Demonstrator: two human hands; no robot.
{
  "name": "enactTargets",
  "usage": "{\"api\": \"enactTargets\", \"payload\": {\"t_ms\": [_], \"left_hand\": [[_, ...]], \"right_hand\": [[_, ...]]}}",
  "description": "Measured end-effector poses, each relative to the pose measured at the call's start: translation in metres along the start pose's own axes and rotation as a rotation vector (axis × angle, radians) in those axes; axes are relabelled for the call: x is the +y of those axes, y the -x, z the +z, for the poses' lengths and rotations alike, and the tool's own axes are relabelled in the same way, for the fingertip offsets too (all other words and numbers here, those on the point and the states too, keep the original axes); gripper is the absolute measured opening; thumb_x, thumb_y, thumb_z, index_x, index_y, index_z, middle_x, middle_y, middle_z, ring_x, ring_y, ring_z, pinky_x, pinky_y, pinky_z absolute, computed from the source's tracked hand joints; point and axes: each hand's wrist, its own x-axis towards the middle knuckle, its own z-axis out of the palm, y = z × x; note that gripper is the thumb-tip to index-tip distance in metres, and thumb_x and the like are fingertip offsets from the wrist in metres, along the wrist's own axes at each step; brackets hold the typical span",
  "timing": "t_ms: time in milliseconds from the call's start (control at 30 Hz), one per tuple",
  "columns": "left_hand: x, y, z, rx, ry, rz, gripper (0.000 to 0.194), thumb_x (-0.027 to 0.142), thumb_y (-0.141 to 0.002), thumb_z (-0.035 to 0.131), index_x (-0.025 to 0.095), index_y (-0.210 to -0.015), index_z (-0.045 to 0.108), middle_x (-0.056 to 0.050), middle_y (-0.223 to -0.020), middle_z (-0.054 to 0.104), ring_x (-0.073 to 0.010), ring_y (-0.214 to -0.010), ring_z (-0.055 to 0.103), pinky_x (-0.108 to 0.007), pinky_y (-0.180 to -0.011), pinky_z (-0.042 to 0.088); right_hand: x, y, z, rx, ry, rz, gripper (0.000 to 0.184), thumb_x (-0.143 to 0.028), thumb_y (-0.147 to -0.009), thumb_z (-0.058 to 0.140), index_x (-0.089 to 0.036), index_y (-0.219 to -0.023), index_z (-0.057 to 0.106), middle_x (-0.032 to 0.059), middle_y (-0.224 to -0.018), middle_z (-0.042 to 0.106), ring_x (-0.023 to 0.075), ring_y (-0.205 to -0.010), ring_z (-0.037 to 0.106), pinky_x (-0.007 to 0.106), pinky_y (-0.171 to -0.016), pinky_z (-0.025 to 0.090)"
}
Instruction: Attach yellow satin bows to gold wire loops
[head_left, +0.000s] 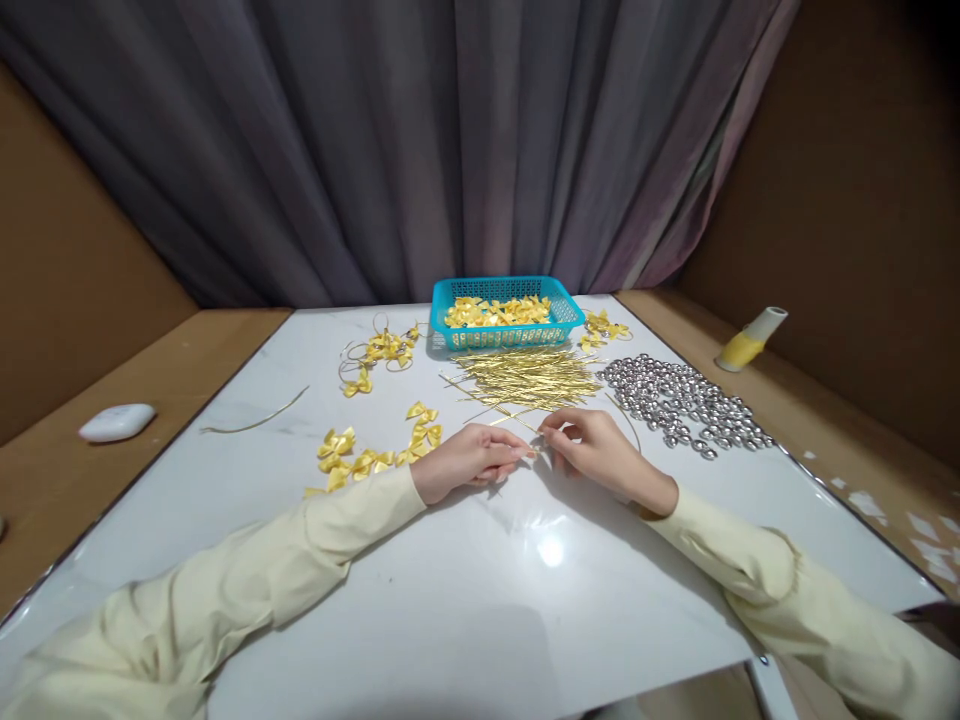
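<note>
My left hand (pixel 474 462) is closed in a pinch, with a small bit of gold cord (pixel 533 453) at its fingertips. Just to the right, my right hand (pixel 596 450) pinches too, its fingertips close to the left ones; the thin cord between them is hard to make out. A thin curved strand shows beyond the right hand. Past both hands lies a pile of gold cords (pixel 529 378). Several yellow satin bows (pixel 371 462) lie loose beside my left forearm.
A blue basket (pixel 442 300) of yellow bows stands at the back. Finished-looking bows with cord loops (pixel 386 348) lie left of it, more bows (pixel 606 326) right. Silver beads (pixel 682 400) spread at right. A lone cord (pixel 255 418), white object (pixel 118 423) and yellow-white tube (pixel 752 340) lie outward.
</note>
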Motion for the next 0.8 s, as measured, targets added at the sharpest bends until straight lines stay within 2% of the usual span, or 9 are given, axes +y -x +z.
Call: {"api": "enactTargets", "payload": {"t_ms": [133, 233, 333, 467, 633, 800], "left_hand": [[-0.0018, -0.0008, -0.0010, -0.002, 0.009, 0.012, 0.036, 0.040, -0.072, 0.060, 0.010, -0.092, 0.061, 0.005, -0.052, 0.042, -0.0035, -0.041, 0.022, -0.020, -0.041, 0.012], [-0.0025, -0.0009, -0.0018, -0.002, 0.011, 0.013, 0.036, 0.041, -0.072, 0.061, 0.010, -0.090, 0.060, 0.005, -0.052, 0.042, -0.0034, -0.041, 0.022, -0.020, -0.040, 0.012], [-0.0022, -0.0003, -0.0021, -0.002, 0.000, 0.013, 0.035, 0.040, -0.072, 0.061, 0.011, -0.092, 0.059, 0.006, -0.051, 0.042, -0.0034, -0.041, 0.023, -0.019, -0.040, 0.012], [-0.0001, 0.0013, -0.0020, -0.014, -0.040, 0.011, 0.036, 0.040, -0.072, 0.061, 0.011, -0.093, 0.057, 0.006, -0.050, 0.042, -0.0040, -0.041, 0.024, -0.019, -0.040, 0.013], [0.0019, 0.0029, -0.0034, -0.116, -0.102, 0.011, 0.033, 0.041, -0.075, 0.059, 0.010, -0.089, 0.059, 0.006, -0.048, 0.041, -0.0051, -0.041, 0.027, -0.020, -0.039, 0.015], [0.0028, 0.0041, -0.0047, -0.131, -0.095, 0.027, 0.034, 0.042, -0.075, 0.058, 0.010, -0.087, 0.059, 0.006, -0.048, 0.039, -0.0045, -0.041, 0.023, -0.021, -0.040, 0.013]], "right_hand": [[-0.0048, -0.0010, -0.0010, -0.147, -0.175, 0.159, 0.024, -0.027, -0.078, 0.050, -0.012, -0.094, 0.060, 0.0010, -0.053, 0.060, 0.0089, -0.036, 0.048, 0.020, -0.035, 0.043], [-0.0075, -0.0006, 0.0004, -0.199, -0.249, 0.133, 0.029, -0.027, -0.075, 0.055, -0.012, -0.099, 0.057, 0.0013, -0.058, 0.061, 0.0099, -0.042, 0.052, 0.019, -0.033, 0.043], [-0.0061, -0.0002, 0.0017, -0.183, -0.293, 0.072, 0.028, -0.029, -0.074, 0.057, -0.013, -0.097, 0.056, 0.0023, -0.062, 0.062, 0.0105, -0.047, 0.054, 0.018, -0.033, 0.043], [-0.0039, -0.0009, 0.0000, -0.083, -0.280, 0.046, 0.026, -0.029, -0.074, 0.057, -0.013, -0.094, 0.054, 0.0025, -0.062, 0.063, 0.0088, -0.042, 0.050, 0.017, -0.032, 0.041], [-0.0040, -0.0026, 0.0000, 0.036, -0.223, 0.053, 0.028, -0.025, -0.074, 0.054, -0.015, -0.100, 0.050, 0.0003, -0.061, 0.061, 0.0088, -0.040, 0.048, 0.018, -0.032, 0.040], [-0.0070, -0.0017, -0.0043, 0.329, -0.056, -0.107, 0.023, -0.021, -0.077, 0.047, -0.016, -0.100, 0.051, 0.0062, -0.081, 0.061, 0.0133, -0.059, 0.057, 0.021, -0.043, 0.044]]}}
